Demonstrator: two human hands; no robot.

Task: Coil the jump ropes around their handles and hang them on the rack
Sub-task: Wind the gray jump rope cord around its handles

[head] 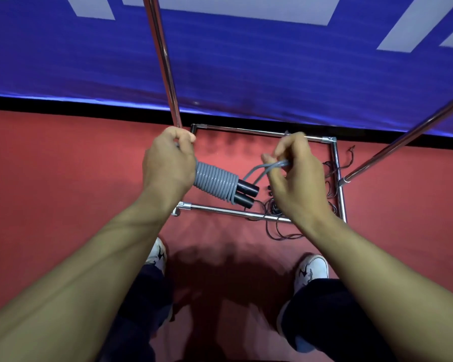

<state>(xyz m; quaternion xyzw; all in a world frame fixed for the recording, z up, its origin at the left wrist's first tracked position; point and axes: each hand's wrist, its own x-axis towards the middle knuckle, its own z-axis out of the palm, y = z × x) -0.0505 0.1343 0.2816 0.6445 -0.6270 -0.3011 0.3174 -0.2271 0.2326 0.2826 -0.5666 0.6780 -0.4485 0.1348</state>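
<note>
— Head view: what is held, and where?

— A grey jump rope (216, 182) is held above the red floor (63, 178), over the base of the chrome rack (336, 163). The left hand (169, 163) is closed around one end of the paired black handles (246, 194), with the coil already wound tightly along most of their length. The right hand (296, 173) is pinched on the loose tail of the rope, which is doubled between the fingers.

— How is the rope expected to handle?

— It is judged light and springy, a smooth plastic cord that is likely to unwind if tension is let go. The handles are judged stiff and easy to keep gripped.

— Where should hold be taken?

— The covered end of the handles is best kept clamped, so the turns are pinned. The tail should be held close to the coil, so slack is kept out.

— Anything else nearby?

— A thin black rope (280, 226) is seen lying tangled on the floor by the rack base, not yet coiled. The rack's upright pole (162, 61) is seen just beyond the left hand; whether it is touched cannot be told.
</note>
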